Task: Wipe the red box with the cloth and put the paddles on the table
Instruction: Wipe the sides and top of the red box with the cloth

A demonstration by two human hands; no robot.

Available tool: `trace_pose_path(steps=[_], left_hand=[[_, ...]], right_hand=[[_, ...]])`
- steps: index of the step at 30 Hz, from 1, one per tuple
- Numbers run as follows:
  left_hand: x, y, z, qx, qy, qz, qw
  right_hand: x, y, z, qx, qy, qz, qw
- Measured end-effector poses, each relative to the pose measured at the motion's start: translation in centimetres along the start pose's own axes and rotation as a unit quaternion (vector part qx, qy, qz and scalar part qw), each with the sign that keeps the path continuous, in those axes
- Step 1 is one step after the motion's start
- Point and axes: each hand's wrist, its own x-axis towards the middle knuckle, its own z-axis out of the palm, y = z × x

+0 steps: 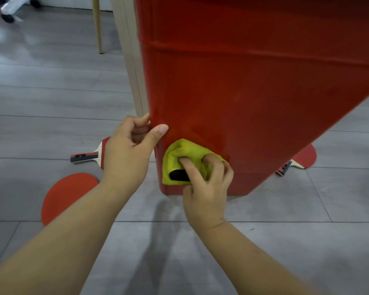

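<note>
A tall red box (pixel 243 92) stands on the grey floor and fills the upper right of the view. My left hand (pixel 130 152) grips its left edge near the bottom, thumb on the front face. My right hand (pixel 205 188) holds a bunched yellow cloth (pixel 181 156) with a black patch against the box's lower front corner. Three red paddles lie on the floor: one (pixel 90 155) behind my left hand with its handle pointing left, one (pixel 66 192) under my left forearm, one (pixel 303 158) to the right of the box.
A beige table leg or panel (pixel 128 50) stands right behind the box's left edge. A thin wooden leg (pixel 97 24) and a wheeled chair base (pixel 13 7) are further back on the left. Grey floor tiles (pixel 179 252) lie in front.
</note>
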Motion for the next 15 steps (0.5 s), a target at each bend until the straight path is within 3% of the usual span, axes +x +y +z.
trace_pose_path(steps=[5,9,15], left_hand=[[0.2,-0.3,-0.1,-0.006,-0.004,0.001,1.0],[-0.2,-1.3,0.4,0.034,0.002,0.01,0.999],[-1.3,-3.6,1.4,0.061,-0.017,-0.033,0.997]], right_hand=[[-0.7,0.4,2.1,-0.066,0.012,-0.114,0.991],[-1.1,1.4,2.3,-0.107,-0.057,-0.193,0.974],[-0.8,5.0,0.6,-0.143,-0.067,-0.259,0.953]])
